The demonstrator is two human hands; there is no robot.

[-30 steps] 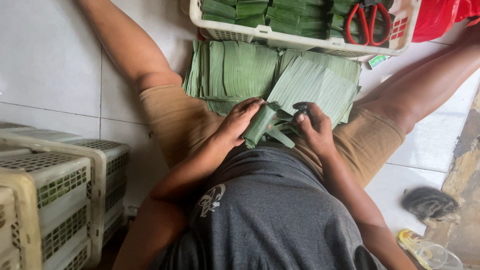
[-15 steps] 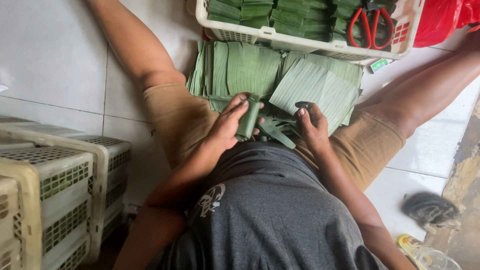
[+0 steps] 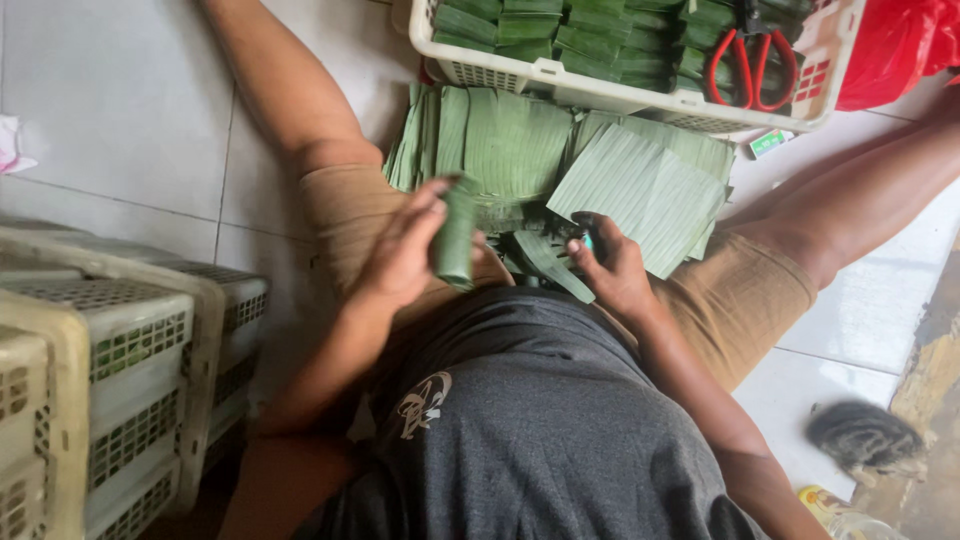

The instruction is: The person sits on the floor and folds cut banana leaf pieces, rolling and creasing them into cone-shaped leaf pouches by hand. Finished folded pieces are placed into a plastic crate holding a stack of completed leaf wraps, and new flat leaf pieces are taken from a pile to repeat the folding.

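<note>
Seated person viewed from above, legs spread on a pale tiled floor (image 3: 130, 120). Nearest the camera, a grey shirt (image 3: 530, 420) fills the lower centre, with stacked cream plastic crates (image 3: 110, 360) at the person's left side of the frame. Above the lap, the left hand (image 3: 405, 250) is closed around a rolled green leaf packet (image 3: 457, 235), held upright and lifted clear of the piles beneath. The right hand (image 3: 615, 275) rests lower, its fingers curled around a small dark object that is mostly hidden; what that object is cannot be told. Narrow leaf strips (image 3: 545, 262) lie between the two hands. Beyond them, between the thighs, flat leaf sheets are stacked in two piles: a darker pile (image 3: 500, 140) behind the left hand and a paler, ribbed pile (image 3: 645, 185) behind the right hand. Farthest away, a white perforated basket (image 3: 600, 90) holds rows of folded green packets (image 3: 560, 25) and a pair of red-handled scissors (image 3: 750, 60); a red plastic bag (image 3: 895, 45) lies just beside it.
</note>
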